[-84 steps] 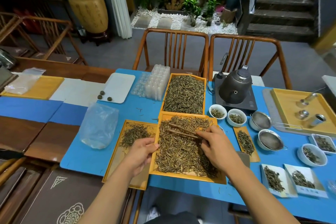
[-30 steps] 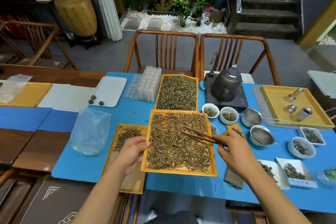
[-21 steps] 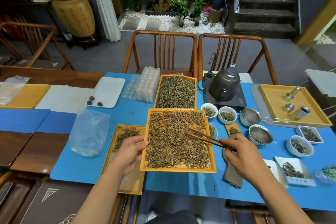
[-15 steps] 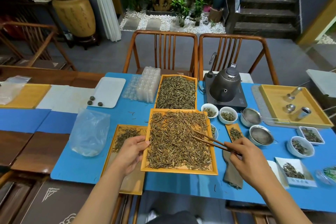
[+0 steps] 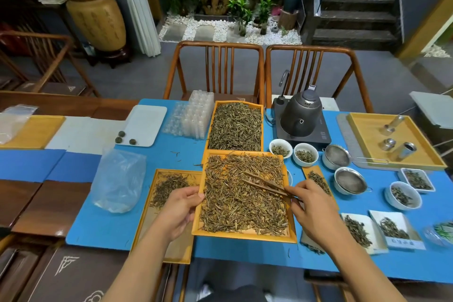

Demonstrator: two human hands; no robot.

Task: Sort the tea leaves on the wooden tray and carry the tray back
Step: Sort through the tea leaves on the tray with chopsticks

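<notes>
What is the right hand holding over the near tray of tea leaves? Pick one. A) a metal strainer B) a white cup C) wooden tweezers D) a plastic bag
C: the right hand has its grip on the wooden tweezers, whose tips reach out over the tea leaves on the wooden tray, while the left hand holds the tray's left edge.

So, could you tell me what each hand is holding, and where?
The left hand grips the tea tray by its left rim. The right hand pinches the wooden tweezers at their near end.
</notes>
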